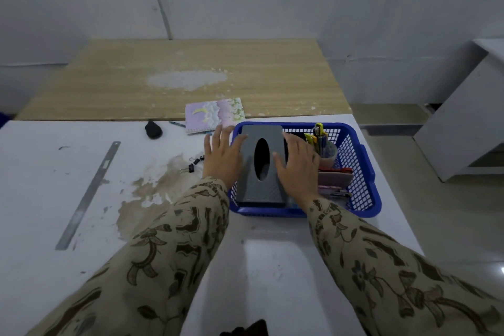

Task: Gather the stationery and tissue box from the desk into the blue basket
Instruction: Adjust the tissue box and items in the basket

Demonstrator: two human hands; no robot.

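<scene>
I see the box [260,189] sitting in the left half of the basket [374,199], between the two hands. The left hand [222,157] lies along its left edge, fingers straight, thumb on the lid. The right hand [297,165] rests flat on the lid's right side, fingers spread, not curled round it. Right of the box, the basket holds a cup [329,157] of pens [319,135] and a pink case [334,179]. A notebook [214,114], clips [195,162] and a ruler [87,196] lie outside on the desk [41,199], further left.

Left hand [222,157], right hand [296,165] on tissue box [260,192] — in blue basket [272,211]
</scene>
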